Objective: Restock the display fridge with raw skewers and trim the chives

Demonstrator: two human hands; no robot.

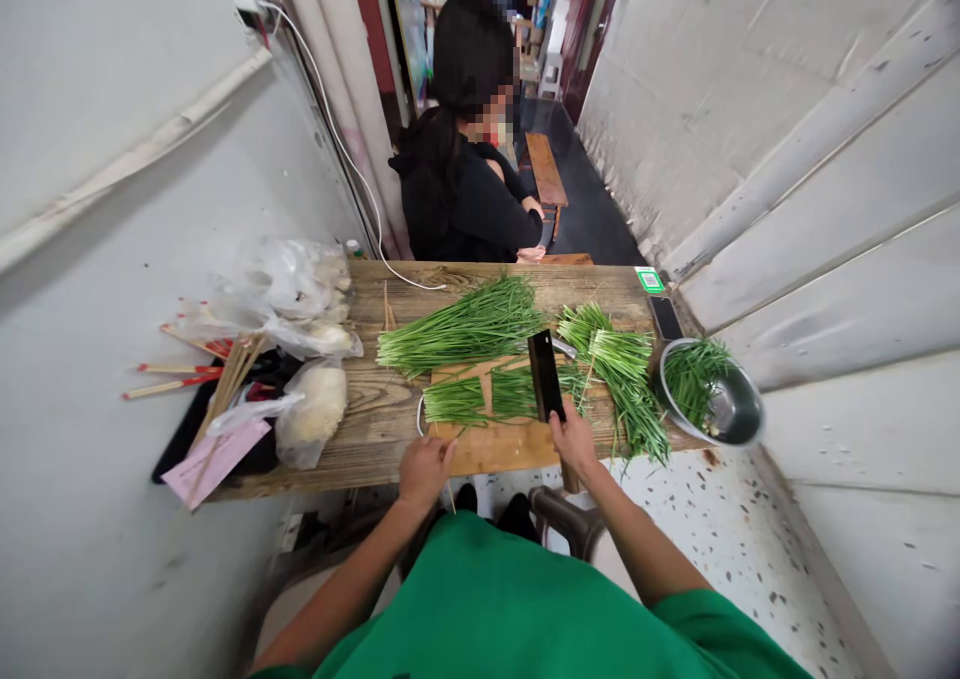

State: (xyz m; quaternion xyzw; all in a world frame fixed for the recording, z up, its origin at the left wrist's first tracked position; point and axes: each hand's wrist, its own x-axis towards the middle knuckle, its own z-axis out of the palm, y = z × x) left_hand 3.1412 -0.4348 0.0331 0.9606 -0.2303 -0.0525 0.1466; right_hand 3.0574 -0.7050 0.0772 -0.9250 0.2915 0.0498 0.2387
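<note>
In my right hand (574, 441) is a dark-bladed cleaver (546, 374), its blade pointing away from me over cut garlic chives (514, 391). My left hand (426, 471) is closed at the near left edge of the wooden cutting board (480, 449), pinching what looks like a thin bamboo skewer (451, 496). Just beyond that hand lies a short, trimmed row of chives (454, 399). A large bundle of long chives (472, 324) rests behind the board. More bundles (626, 359) lie to the right, partly stacked. A silvery handle (564, 347) shows beside the cleaver.
A metal bowl (739, 409) with chives stands at the table's right end, near a phone (664, 317). Plastic bags (311, 414) and skewers (229, 384) crowd the left of the wooden table (382, 439). A person in black (465, 194) sits beyond it.
</note>
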